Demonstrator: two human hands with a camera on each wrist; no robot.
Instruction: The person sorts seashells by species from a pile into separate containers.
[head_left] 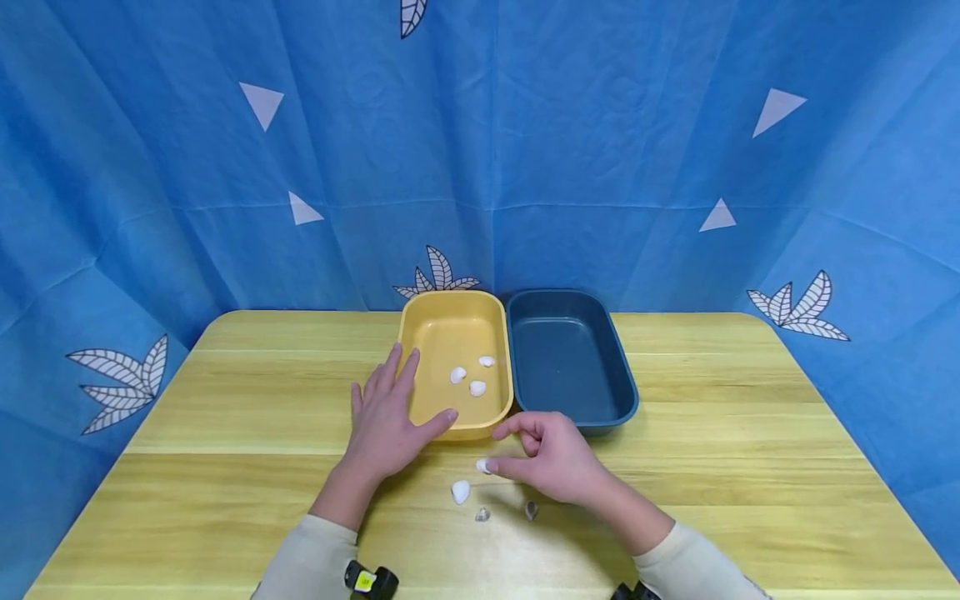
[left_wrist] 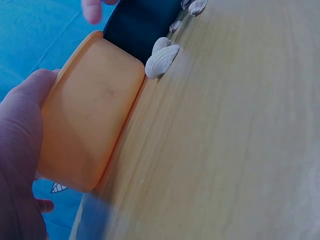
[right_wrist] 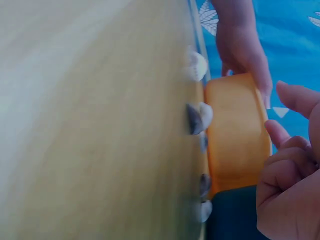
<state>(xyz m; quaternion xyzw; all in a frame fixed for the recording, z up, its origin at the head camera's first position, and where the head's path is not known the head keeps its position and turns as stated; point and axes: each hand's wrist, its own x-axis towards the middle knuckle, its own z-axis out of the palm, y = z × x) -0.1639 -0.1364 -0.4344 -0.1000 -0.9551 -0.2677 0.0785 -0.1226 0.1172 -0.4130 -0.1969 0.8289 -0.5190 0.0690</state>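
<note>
My left hand (head_left: 386,425) rests at the near left corner of the yellow bin (head_left: 510,400), fingers spread over its left rim and thumb on the front rim. Inside that bin lie three white seashells (head_left: 477,388). My right hand (head_left: 561,460) hovers over the table before the bins, thumb and index finger apart, the other fingers curled. In the head view its thumb tip overlaps a white seashell (head_left: 481,466); the right wrist view shows nothing between thumb and index. Nearby on the table are another white seashell (head_left: 461,492), a small greyish seashell (head_left: 482,515) and a dark seashell (head_left: 532,510).
A dark blue bin (head_left: 628,398) stands against the yellow bin's right side, with no shells visible in it. Both are at the far edge of the wooden table (head_left: 750,467). Behind hangs a blue patterned curtain (head_left: 585,150).
</note>
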